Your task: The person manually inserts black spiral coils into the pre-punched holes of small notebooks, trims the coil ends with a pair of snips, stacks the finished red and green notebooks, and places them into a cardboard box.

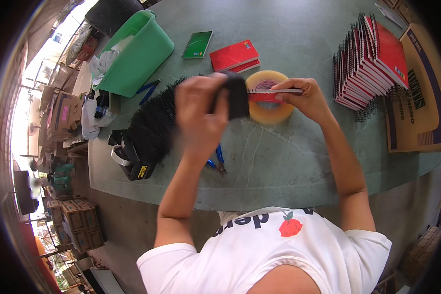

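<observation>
The left hand (pixel 201 115) is raised over the green table (pixel 299 161), blurred, its fingers curled around a black spiral binding (pixel 236 95) that it grips at one end. The right hand (pixel 304 95) pinches a red notebook (pixel 272 92) seen edge-on, thumb below and fingers along the top, holding it level against the binding, just above a roll of clear tape (pixel 269 98) lying flat on the table. To the left lies a heap of black spiral bindings (pixel 154 122), with a black tape dispenser (pixel 130 157) at its near side. Behind it stands a green plastic tub (pixel 137 54) — crumpled white paper (pixel 103 61) shows at its left rim, the rest of its inside is hidden. Blue-handled pliers (pixel 218 159) lie under the left wrist. Two red notebooks (pixel 235 55) and a green notebook (pixel 197 45) lie farther back. At the right, a row of bound red notebooks (pixel 372 59) leans beside an open cardboard box (pixel 419 93) — its contents cannot be made out.
</observation>
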A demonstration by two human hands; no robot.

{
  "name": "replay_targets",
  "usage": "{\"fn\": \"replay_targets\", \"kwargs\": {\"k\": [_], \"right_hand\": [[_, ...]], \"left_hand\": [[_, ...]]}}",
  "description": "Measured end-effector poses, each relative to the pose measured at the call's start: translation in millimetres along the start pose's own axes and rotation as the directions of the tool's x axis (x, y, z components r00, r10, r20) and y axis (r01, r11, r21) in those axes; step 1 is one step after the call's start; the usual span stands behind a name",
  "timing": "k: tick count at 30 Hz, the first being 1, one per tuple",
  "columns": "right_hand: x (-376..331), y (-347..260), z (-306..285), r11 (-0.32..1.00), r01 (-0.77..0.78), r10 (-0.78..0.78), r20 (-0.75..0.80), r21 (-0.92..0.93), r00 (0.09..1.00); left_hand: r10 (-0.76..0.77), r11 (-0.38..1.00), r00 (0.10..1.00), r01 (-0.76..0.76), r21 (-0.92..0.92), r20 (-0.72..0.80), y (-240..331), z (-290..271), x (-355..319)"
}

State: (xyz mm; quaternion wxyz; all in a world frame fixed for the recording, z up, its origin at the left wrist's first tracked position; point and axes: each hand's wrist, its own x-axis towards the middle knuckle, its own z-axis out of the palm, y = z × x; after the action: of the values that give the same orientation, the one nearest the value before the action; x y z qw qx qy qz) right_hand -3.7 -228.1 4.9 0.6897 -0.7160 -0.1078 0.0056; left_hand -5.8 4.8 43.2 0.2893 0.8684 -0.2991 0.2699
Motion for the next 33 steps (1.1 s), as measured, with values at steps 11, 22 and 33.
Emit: {"fn": "replay_targets", "kwargs": {"k": [11, 22, 33], "right_hand": [[-4.0, 16.8, -8.7, 0.997, -0.007, 0.006, 0.018, 0.075, 1.0], [-4.6, 20.0, -7.9, 0.985, 0.007, -0.02, 0.076, 0.17, 0.997], [-7.9, 20.9, -9.0, 0.99, -0.052, 0.033, 0.143, 0.129, 0.989]], "left_hand": [[0.122, 0.982, 0.949, -0.074, -0.171, 0.29, 5.8, 20.4, -6.8], [0.163, 0.981, 0.966, -0.18, -0.07, -0.199, 13.0, 13.0, 25.5], [0.077, 0.986, 0.993, -0.089, -0.14, -0.089, 25.4, 20.1, 24.8]]}}
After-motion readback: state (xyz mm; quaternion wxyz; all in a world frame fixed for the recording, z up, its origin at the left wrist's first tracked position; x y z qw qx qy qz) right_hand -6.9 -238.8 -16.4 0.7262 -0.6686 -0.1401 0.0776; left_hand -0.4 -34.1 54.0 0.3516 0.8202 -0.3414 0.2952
